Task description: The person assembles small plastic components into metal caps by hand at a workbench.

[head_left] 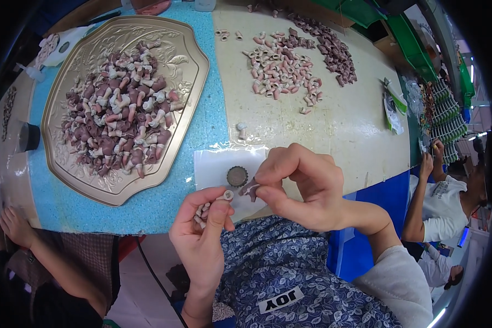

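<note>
**Purple piece (250, 189) pinched in right hand (309, 183); pale pieces (202, 212) held in left hand (202, 232)**

The purple piece was clamped by the right grip, between thumb and index finger, over the table's (361, 126) near edge. Pale pieces were clasped by the left grip, one pinched at the fingertips with its hollow end turned up, just beside the purple piece; contact could not be told. Beyond the hands, a dark round cap (237, 176) was set on a white sheet (210, 164). A single pale figure part (241, 131) was left farther out. On the left, a gold tray (117, 197) was heaped with purple-and-pale parts (115, 112). At the far side, pink-and-white parts (281, 68) were scattered, with dark purple parts (336, 54) grouped to their right.
</note>
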The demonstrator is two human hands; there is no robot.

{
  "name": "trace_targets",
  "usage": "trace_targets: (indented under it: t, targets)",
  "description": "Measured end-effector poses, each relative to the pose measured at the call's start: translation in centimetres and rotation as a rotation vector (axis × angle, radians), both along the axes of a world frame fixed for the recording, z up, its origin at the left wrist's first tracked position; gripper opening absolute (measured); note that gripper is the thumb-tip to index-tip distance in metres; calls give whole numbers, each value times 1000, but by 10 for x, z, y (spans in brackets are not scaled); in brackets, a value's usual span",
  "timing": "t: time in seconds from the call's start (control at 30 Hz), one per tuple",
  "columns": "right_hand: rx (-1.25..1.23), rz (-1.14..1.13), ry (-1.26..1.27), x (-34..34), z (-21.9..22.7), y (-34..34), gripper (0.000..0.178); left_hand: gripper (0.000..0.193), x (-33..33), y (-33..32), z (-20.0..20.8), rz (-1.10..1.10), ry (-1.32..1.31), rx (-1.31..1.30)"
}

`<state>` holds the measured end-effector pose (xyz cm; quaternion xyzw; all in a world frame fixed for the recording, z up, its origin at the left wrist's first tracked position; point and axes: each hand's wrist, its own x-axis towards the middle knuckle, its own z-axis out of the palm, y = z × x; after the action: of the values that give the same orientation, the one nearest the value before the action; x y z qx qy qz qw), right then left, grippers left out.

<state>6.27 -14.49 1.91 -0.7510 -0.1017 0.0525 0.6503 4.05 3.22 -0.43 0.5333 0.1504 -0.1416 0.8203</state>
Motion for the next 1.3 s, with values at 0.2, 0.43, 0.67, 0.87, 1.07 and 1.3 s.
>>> trace_targets:
  t: [0.2, 0.43, 0.67, 0.87, 1.07, 1.3]
  targets:
    - [-41, 29, -89, 1, 2, 5, 16, 11, -5, -2, 2, 21, -77, 79]
    - [-227, 81, -317, 6, 7, 9, 16, 9, -5, -8, 6, 14, -174, 280]
    - [-181, 50, -202, 2, 2, 6, 17, 9, -7, -11, 9, -7, -160, 329]
    - [-61, 16, -124, -8, 4, 6, 19, 24, -1, -2, 4, -206, -325, 369]
    - [2, -39, -240, -20, -2, 15, 19, 26, 0, -12, 1, -218, -624, 635]
    - [-36, -50, -212, -25, -6, 8, 16, 34, -4, -17, 1, -283, -561, 629]
